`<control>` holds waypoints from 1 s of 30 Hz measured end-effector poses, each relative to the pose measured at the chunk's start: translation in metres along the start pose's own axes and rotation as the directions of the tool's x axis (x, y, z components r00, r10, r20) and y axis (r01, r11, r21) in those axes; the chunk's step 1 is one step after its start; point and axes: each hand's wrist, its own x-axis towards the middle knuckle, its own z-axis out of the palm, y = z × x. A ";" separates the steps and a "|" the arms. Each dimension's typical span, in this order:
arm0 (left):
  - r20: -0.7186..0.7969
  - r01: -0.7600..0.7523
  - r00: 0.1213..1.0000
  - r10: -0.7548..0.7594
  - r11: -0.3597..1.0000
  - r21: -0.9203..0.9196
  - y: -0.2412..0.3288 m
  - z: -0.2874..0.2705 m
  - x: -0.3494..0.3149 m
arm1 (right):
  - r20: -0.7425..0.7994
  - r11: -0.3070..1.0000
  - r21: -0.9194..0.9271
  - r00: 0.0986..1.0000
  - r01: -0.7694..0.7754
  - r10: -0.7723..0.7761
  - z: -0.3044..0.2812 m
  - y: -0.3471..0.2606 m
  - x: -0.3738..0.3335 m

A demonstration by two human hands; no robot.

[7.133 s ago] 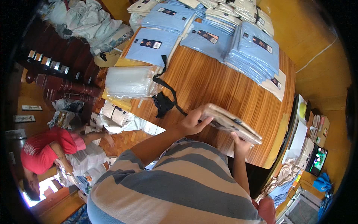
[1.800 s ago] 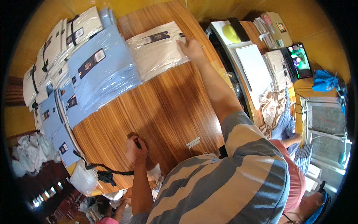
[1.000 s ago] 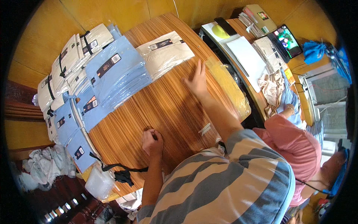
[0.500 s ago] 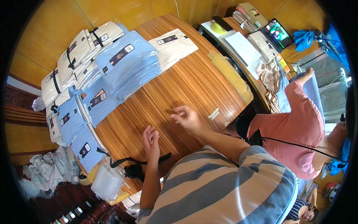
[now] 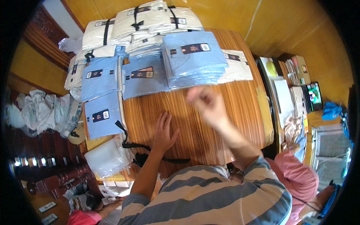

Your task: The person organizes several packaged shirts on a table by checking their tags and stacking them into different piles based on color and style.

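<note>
My left hand (image 5: 164,132) lies over the wooden table top with its fingers stretched out and the thumb apart, holding nothing. My right hand (image 5: 208,105) is raised farther forward, just short of the tall stack of light blue folded shirts (image 5: 195,45) in clear plastic bags. Motion smears its fingers, so I cannot tell whether anything is in them. Left of that stack lie a lower pile of blue bagged shirts (image 5: 144,80) and more blue shirts (image 5: 99,84), all with dark tags. White bagged shirts (image 5: 232,67) lie to its right.
Bundles of white shirts tied with black bands (image 5: 97,35) are piled at the back. Black straps (image 5: 137,146) and clear plastic bags (image 5: 107,157) lie near the left front edge. A person in a pink top (image 5: 292,172) is at the right, near a side desk with a lit screen (image 5: 314,95).
My view has swung, so the table and stacks sit farther right in the picture. My right hand has reached forward toward the tall blue stack. My left hand has flattened toward the table.
</note>
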 end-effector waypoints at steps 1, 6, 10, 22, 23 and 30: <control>0.018 0.048 0.999 -0.050 0.993 0.106 -0.004 0.010 -0.006 | -0.085 0.995 -0.055 0.992 0.087 -0.092 -0.016 0.002 0.039; 0.105 0.075 0.990 -0.091 0.986 0.146 -0.002 0.014 0.003 | 0.020 0.975 0.026 0.976 -0.219 0.218 -0.044 -0.008 0.233; 0.094 0.088 0.991 -0.098 0.991 0.101 -0.004 0.014 0.006 | 0.297 0.683 0.485 0.837 -0.546 0.459 0.046 0.018 0.312; -0.042 0.039 0.998 -0.040 0.999 -0.016 -0.015 0.023 -0.007 | -0.111 0.830 0.541 0.967 -0.134 0.229 0.158 0.156 0.471; -0.043 0.026 0.999 -0.027 0.999 -0.033 -0.016 0.024 -0.006 | -0.147 0.839 0.539 0.972 -0.076 0.183 0.139 0.159 0.484; -0.091 0.003 0.996 -0.005 1.000 -0.016 -0.020 0.037 -0.017 | -0.079 0.697 0.705 0.961 -0.136 0.267 0.084 0.032 0.236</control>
